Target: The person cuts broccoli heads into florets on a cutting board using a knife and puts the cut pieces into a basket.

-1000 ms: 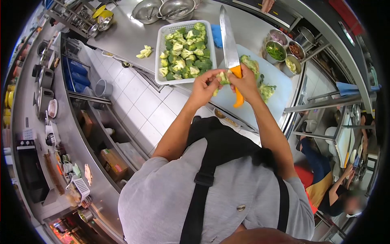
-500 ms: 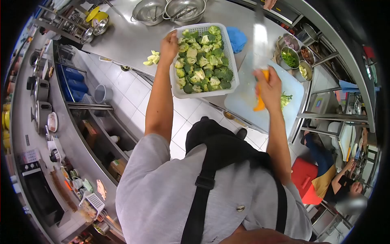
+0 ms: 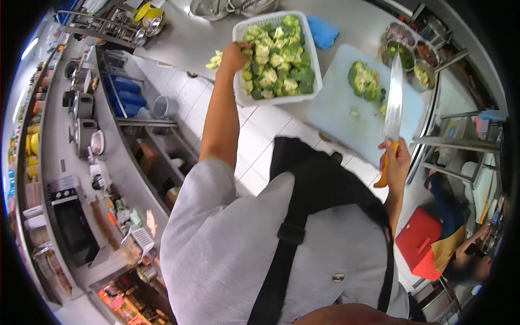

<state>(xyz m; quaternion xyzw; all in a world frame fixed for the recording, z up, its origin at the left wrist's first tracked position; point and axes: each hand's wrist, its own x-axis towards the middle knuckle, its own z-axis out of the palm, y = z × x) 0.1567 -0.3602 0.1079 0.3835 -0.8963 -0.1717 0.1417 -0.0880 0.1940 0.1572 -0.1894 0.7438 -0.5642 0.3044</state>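
Note:
My left hand [image 3: 235,57] is closed on the near left rim of a white perforated basket [image 3: 319,81], its fingertips over the edge. Cut broccoli florets [image 3: 278,57] fill the basket. In my right hand [image 3: 397,156] is a large knife [image 3: 394,105] by its orange-yellow handle. The blade points away from me, above the right side of a pale cutting board [image 3: 336,86]. A big piece of broccoli [image 3: 364,80] lies on the board, left of the blade, with small green scraps around it.
Metal containers of chopped ingredients [image 3: 422,76] stand beyond the board's right corner. A blue cloth [image 3: 323,32] lies beside the basket. Pale cut pieces [image 3: 214,59] lie left of my left hand, and colanders [image 3: 208,8] stand behind. Another person [image 3: 460,238] is at the far right.
My right hand has swung right and toward me with the knife, uncovering the broccoli piece on the board. My left hand stays at the basket's rim. The whole view has shifted.

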